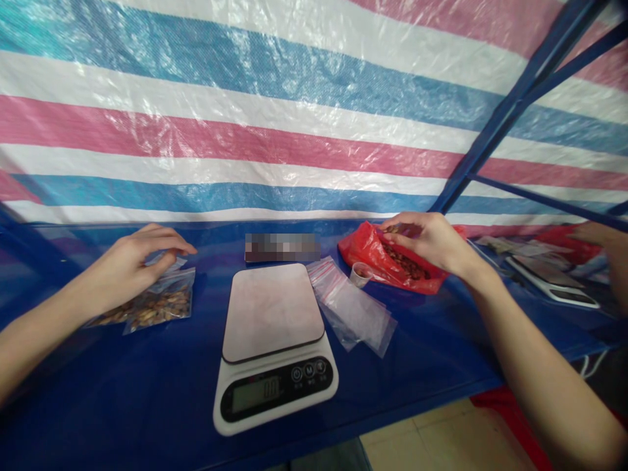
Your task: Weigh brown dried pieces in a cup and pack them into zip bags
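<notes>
My left hand (140,261) hovers just above filled zip bags (164,304) of brown, nut-like pieces at the left. Its fingers are bent, with the thumb apart and nothing visible between them. At the right, my right hand (429,242) reaches into the mouth of a red plastic bag (360,245) that holds dark brown pieces (409,265). Thumb and fingers close together among those pieces; their tips are partly hidden. A white digital scale (275,314) stands between my hands, its pan bare and its display apparently near zero.
Flat, unfilled zip bags (356,307) lie beside the scale, with a small clear cup (360,275) against the red bag. A blurred-out box (282,247) sits behind the scale. Blue frame bars (490,144), another scale (554,281) and another person's arm (611,252) are at right.
</notes>
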Motion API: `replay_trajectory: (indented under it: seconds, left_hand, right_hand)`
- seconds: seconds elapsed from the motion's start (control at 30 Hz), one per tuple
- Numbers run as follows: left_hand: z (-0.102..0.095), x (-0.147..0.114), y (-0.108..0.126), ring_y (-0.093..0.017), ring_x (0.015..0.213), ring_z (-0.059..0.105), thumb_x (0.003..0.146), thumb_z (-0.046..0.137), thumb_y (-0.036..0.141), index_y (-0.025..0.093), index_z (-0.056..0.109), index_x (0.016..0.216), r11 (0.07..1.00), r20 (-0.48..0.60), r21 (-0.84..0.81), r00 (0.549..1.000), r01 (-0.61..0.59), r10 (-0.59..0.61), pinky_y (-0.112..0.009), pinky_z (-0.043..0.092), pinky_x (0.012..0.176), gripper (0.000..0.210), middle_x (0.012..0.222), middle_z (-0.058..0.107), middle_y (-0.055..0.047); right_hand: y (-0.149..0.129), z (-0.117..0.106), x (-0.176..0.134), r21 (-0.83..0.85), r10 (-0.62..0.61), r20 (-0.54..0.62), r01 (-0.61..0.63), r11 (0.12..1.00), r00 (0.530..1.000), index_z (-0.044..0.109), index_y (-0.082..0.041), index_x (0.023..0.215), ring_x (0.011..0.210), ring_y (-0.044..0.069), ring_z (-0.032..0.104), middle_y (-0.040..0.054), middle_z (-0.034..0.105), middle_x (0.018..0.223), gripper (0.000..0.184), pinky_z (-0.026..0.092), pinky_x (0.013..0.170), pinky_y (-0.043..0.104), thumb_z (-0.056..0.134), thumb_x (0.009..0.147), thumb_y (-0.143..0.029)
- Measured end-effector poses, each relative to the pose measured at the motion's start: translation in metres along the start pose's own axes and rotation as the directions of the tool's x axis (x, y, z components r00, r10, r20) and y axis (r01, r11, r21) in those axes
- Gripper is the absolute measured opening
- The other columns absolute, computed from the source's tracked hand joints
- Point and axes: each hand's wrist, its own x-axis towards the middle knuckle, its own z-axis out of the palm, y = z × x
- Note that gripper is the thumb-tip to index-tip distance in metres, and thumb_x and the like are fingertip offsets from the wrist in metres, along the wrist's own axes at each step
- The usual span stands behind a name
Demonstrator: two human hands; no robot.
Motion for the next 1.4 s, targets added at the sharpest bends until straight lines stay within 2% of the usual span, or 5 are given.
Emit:
replay_trajectory:
  seconds: [0.2, 0.47, 0.7, 0.93, 1.4]
  left_hand:
    - [0.001, 0.0, 0.0, -0.032, 0.104, 0.07, 0.091, 0.052, 0.045, 0.034, 0.078, 0.095, 0.999, -0.012, -0.036, 0.999, 0.03, -0.031, -0.052, 0.055, 0.099, 0.029, 0.1, 0.079, -0.005]
    - [0.003, 0.001, -0.002, -0.03, 0.103, 0.07, 0.094, 0.046, 0.048, 0.025, 0.08, 0.095, 1.0, 0.005, 0.001, 1.0, 0.025, -0.025, -0.048, 0.055, 0.097, 0.041, 0.101, 0.079, -0.009]
    - [0.003, 0.001, -0.003, -0.031, 0.105, 0.069, 0.093, 0.049, 0.048, 0.026, 0.08, 0.095, 1.0, 0.017, -0.004, 1.0, 0.027, -0.027, -0.047, 0.054, 0.098, 0.039, 0.102, 0.08, -0.008]
    - [0.003, 0.001, -0.005, -0.033, 0.105, 0.069, 0.093, 0.05, 0.047, 0.027, 0.081, 0.096, 1.0, 0.033, -0.009, 0.999, 0.02, -0.02, -0.05, 0.054, 0.098, 0.037, 0.102, 0.08, -0.009]
    - [0.003, 0.002, -0.001, -0.033, 0.105, 0.069, 0.092, 0.049, 0.047, 0.028, 0.08, 0.094, 0.999, 0.05, 0.004, 0.998, 0.037, -0.037, -0.049, 0.055, 0.099, 0.037, 0.101, 0.08, -0.008]
  right_hand:
    - [0.005, 0.0, 0.002, 0.134, 0.042, 0.075, -0.052, 0.99, 0.996, 0.082, -0.02, 0.098, 0.082, 0.029, 0.077, 0.0114, 0.085, 0.097, 0.045, 0.063, 0.076, 0.044, 0.081, 0.082, -0.062]
    - [-0.026, -0.003, -0.003, 0.36, 0.008, 0.079, -0.036, 0.932, 0.997, 0.082, -0.022, 0.097, 0.08, 0.022, 0.078, 0.0073, 0.084, 0.091, 0.033, 0.063, 0.073, 0.034, 0.089, 0.081, -0.049]
    - [-0.056, 0.018, -0.009, 0.458, -0.085, 0.3, -0.065, 0.887, 0.95, 0.081, -0.02, 0.101, 0.079, 0.02, 0.078, 0.0068, 0.083, 0.092, 0.032, 0.064, 0.076, 0.034, 0.086, 0.085, -0.047]
    - [-0.046, 0.024, -0.009, 0.44, -0.114, 0.411, -0.088, 0.894, 0.904, 0.081, -0.018, 0.1, 0.072, 0.016, 0.073, 0.0052, 0.081, 0.087, 0.029, 0.059, 0.068, 0.031, 0.084, 0.087, -0.044]
    - [-0.038, 0.027, -0.008, 0.355, -0.131, 0.39, -0.017, 0.935, 0.911, 0.08, -0.02, 0.101, 0.088, 0.02, 0.076, 0.0063, 0.081, 0.099, 0.026, 0.061, 0.078, 0.034, 0.083, 0.087, -0.042]
